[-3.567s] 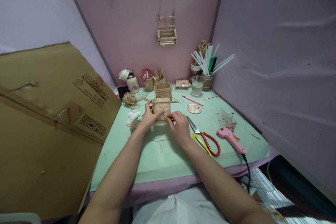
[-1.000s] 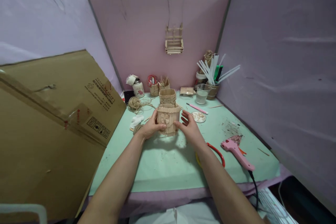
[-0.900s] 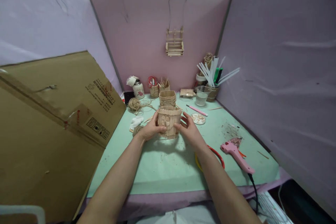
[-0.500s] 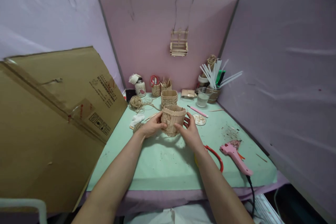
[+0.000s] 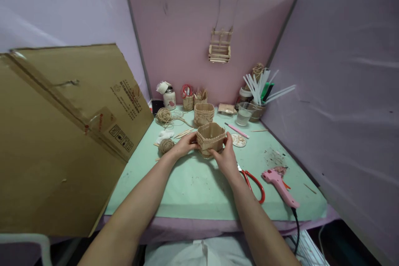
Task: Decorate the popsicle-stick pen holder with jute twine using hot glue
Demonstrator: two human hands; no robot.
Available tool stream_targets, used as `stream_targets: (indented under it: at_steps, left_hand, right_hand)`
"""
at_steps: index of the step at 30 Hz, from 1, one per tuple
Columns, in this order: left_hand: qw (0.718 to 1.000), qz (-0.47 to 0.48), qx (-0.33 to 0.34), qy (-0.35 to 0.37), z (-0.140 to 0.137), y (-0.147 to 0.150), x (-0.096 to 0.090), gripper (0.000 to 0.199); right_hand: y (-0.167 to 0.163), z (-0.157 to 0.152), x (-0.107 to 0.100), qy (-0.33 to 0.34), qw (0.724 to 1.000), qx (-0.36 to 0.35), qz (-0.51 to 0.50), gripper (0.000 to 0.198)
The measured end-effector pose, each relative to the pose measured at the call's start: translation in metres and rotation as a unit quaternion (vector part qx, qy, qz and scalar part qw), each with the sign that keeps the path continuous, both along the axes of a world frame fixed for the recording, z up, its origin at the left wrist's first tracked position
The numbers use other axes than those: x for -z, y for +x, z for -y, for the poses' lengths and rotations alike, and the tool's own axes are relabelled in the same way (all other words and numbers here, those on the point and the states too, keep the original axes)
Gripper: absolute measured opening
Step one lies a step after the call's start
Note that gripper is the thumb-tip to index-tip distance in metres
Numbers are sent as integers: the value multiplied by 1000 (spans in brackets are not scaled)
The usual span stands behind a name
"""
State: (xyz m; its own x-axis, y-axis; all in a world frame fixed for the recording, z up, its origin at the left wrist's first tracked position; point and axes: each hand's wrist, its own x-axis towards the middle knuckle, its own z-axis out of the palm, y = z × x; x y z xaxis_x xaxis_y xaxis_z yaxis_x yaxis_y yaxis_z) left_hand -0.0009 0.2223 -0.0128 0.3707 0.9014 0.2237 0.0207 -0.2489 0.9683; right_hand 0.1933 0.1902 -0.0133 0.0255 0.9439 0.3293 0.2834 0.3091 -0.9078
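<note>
Between my two hands is a small tan basket (image 5: 206, 143) with a braided rim, its open top tipped toward me so part of the inside shows. My left hand (image 5: 186, 144) grips its left side, thumb in front. On the right side my right hand (image 5: 225, 154) holds it, thumb on the front wall and fingers behind. A similar basket (image 5: 203, 114) stands just behind it. Close to my left hand lie a ball of twine (image 5: 166, 146) and some thin wooden sticks (image 5: 183, 133). Red-handled scissors (image 5: 254, 185) lie partly under my right forearm.
A pink glue gun (image 5: 280, 187) with a black cord rests at the right. Behind are a pink pen-like tool (image 5: 237, 130), a clear cup of liquid (image 5: 244, 115) and a pot of white sticks (image 5: 258, 110). A large cardboard sheet (image 5: 62, 141) leans at the left.
The basket has tilted so more of its inside shows, and both hands have turned with it. The view has shifted slightly, and the scissors are less covered by my right arm.
</note>
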Motion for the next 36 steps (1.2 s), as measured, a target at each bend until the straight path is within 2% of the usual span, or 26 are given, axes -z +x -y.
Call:
stream_targets:
  at_steps: [4,7,9,11,13,14,20,23,26,30,36]
  left_hand:
    - [999,-23,-15,20,0,-1,1,58]
    - [999,-35,-30,23,2,-1,1,59]
    - [998,-46,-37,20,3,-1,1,60]
    - [997,-60,-40,17,5,-1,0,60]
    - [996,-77,-41,19,6,-1,-2,61]
    - [995,-84,-41,21,7,-1,-3,62]
    - [986,-152,-57,41,9,-7,-10,61]
    - [972,-224,-62,40,12,-9,-19,54]
    - [958,-274,-71,49,16,-10,-29,41]
    - [935,-305,-164,81,19,-12,-33,33]
    - [906,-312,-275,80,18,-11,-34,21]
  right_hand:
    - [1,-1,4,-11,999,9,33,98]
    - [2,1,6,2,996,48,76,92]
    - [3,4,5,13,987,89,130,76]
    - [6,9,3,15,971,126,202,50]
    - [7,14,-1,3,954,125,273,28]
    - [7,16,-3,-5,948,110,299,23]
    - [4,27,-12,11,944,-29,329,17]
    - [5,34,-16,-12,939,-53,341,15]
    - [7,42,-20,-37,922,-67,380,18]
    - [8,51,-22,-58,897,-106,425,23]
    - [15,56,-31,-38,888,-105,447,25]
